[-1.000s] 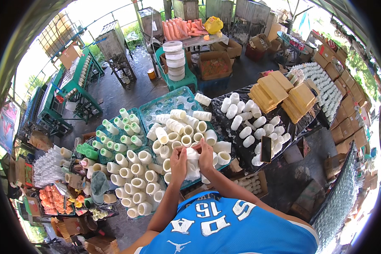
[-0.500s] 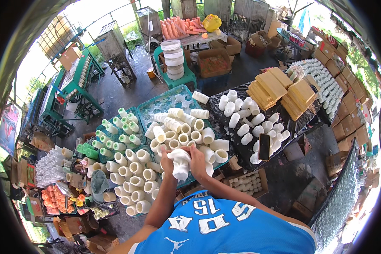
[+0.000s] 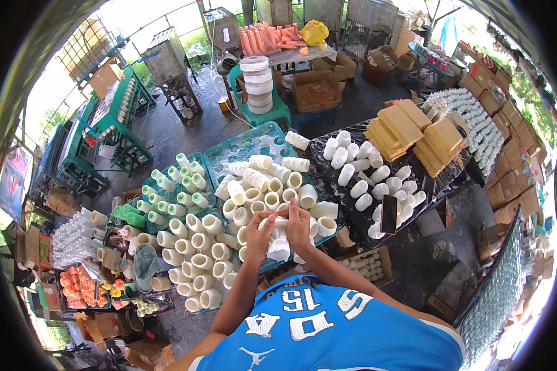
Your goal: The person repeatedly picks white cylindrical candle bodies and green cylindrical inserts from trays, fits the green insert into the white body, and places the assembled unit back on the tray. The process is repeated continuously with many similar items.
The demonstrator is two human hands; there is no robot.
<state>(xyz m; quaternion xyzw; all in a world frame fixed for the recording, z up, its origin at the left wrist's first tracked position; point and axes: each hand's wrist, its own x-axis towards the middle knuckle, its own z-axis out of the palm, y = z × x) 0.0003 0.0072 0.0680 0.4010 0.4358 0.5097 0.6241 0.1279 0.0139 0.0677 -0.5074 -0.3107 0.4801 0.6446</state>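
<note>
Between my two hands is a white cylinder in a crinkled white wrapping (image 3: 280, 246), its lower end pointing toward me. My left hand (image 3: 258, 237) grips the left side of the wrapping, thumb and fingers closed near its top. My right hand (image 3: 298, 226) pinches the wrapping from the right, with its index finger raised. The fingertips of both hands come close together over the top, which they partly hide. Just beyond them, cream hollow cylinders (image 3: 254, 179) lie heaped on a teal crate (image 3: 220, 151).
More cream cylinders (image 3: 199, 253) and green-tipped ones (image 3: 182, 176) stand to the left. At right, white wrapped pieces (image 3: 359, 188), a phone (image 3: 388, 214) and yellowish slabs (image 3: 393, 127) rest on a black-covered table. A green chair (image 3: 272, 111) holds stacked white rolls (image 3: 257, 83).
My hands have shifted from around the cylinder's sides to its top, fingertips now closer together. The gathered wrapping that showed there is now mostly covered. The view has shifted slightly.
</note>
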